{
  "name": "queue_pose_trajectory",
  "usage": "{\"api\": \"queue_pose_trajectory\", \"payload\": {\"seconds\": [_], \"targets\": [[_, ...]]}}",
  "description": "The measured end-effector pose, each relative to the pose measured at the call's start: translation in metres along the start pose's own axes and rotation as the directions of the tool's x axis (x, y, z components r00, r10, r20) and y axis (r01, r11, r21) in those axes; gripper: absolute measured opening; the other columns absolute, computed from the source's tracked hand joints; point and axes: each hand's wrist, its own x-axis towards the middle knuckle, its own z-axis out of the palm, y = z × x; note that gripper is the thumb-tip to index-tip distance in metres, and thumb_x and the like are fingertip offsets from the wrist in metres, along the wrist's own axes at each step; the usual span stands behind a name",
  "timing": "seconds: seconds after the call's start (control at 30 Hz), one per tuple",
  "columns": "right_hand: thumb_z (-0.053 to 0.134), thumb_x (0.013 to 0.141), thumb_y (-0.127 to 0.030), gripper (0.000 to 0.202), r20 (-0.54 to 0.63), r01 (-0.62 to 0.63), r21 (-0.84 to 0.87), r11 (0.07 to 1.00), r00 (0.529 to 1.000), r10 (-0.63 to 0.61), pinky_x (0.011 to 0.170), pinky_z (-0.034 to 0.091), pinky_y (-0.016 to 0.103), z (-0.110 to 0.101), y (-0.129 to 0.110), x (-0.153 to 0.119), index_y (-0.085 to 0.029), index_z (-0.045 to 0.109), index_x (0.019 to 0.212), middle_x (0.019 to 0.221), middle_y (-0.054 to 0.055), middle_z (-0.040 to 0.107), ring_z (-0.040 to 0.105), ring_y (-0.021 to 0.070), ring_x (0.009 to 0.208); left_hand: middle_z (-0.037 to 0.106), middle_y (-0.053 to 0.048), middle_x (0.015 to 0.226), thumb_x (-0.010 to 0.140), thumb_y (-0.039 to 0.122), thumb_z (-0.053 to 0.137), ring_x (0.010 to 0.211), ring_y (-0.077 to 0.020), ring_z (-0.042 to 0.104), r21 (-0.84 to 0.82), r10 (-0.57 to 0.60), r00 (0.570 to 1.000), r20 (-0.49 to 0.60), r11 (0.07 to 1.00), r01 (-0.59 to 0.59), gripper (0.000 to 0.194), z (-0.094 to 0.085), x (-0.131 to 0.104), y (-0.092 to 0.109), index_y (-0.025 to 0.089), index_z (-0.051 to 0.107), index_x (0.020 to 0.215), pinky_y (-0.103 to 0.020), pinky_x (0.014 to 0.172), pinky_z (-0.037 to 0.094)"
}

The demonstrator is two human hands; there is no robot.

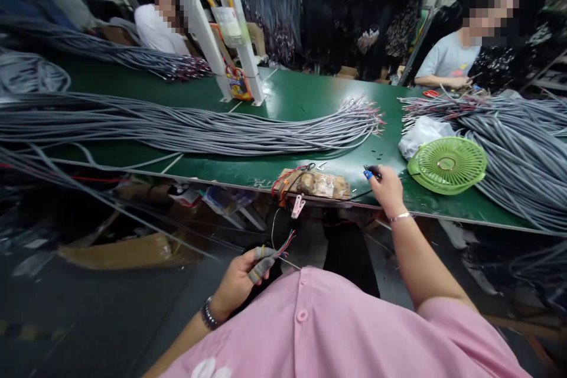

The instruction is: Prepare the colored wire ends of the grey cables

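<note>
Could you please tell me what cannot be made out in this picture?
All in the head view:
Dark object in the right hand: exact type unclear, partly covered by that hand.
Coloured wires in the left hand: their lower part is hidden by that hand.
Long grey cable bundle on the green table: cut off by the left edge.
Orange packet: print too small to read fully.

On the surface (301, 97), a cable bundle (248, 133) lies left, a fan (447, 164) right (beside another cable pile (522, 142)); a cardboard block (330, 186) sits at the near edge, behind the held wires (287, 244).
</note>
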Motion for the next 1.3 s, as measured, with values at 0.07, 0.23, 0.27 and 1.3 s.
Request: {"api": "queue_pose_trajectory", "payload": {"seconds": [0.07,0.23,0.27,1.3], "targets": [[0.078,0.074,-0.025,0.018,-0.014,-0.020,-0.068,0.998,1.000,0.019,0.065,0.023,0.031,-0.004,0.019,0.022,-0.020,0.063,0.084,0.080,0.000,0.049,0.033,0.0140,0.069,0.059,-0.001,0.062,0.086,0.052,0.062,0.055,-0.0108,0.049,-0.023,0.011,0.999,0.034,1.000,-0.010,0.040,0.004,0.003,0.007,0.015,0.070,0.096,-0.021,0.050,0.043],[0.068,0.076,-0.007,0.024,0.023,-0.022,-0.116,0.993,0.999,0.025,0.063,0.015,0.035,0.003,0.028,0.033,-0.021,0.052,0.065,0.066,-0.006,0.034,0.021,0.0128,0.059,0.056,0.000,0.061,0.086,0.053,0.063,0.051,-0.0079,0.045,-0.124,0.043,0.993,0.108,0.992,-0.029,0.041,0.012,0.010,0.026,0.013,0.067,0.089,-0.019,0.048,0.038],[0.065,0.078,-0.005,0.024,0.029,-0.016,-0.119,0.993,0.999,0.019,0.063,0.014,0.035,0.003,0.023,0.030,-0.022,0.052,0.066,0.064,-0.006,0.034,0.021,0.0129,0.058,0.055,0.000,0.060,0.085,0.054,0.064,0.050,-0.0073,0.043,-0.153,0.047,0.991,0.123,0.988,-0.028,0.042,0.013,0.011,0.029,0.012,0.067,0.089,-0.019,0.048,0.036],[0.062,0.085,-0.058,0.047,0.784,-0.534,0.567,0.627,0.582,-0.213,0.052,0.027,0.026,0.046,-0.107,-0.095,-0.019,0.050,0.062,0.060,-0.003,0.040,0.032,0.0105,0.056,0.063,-0.004,0.072,0.089,0.048,0.061,0.062,-0.0096,0.051,-0.013,0.151,0.971,0.188,0.988,-0.151,0.040,0.013,0.019,0.026,0.010,0.072,0.092,-0.020,0.058,0.043]]}}
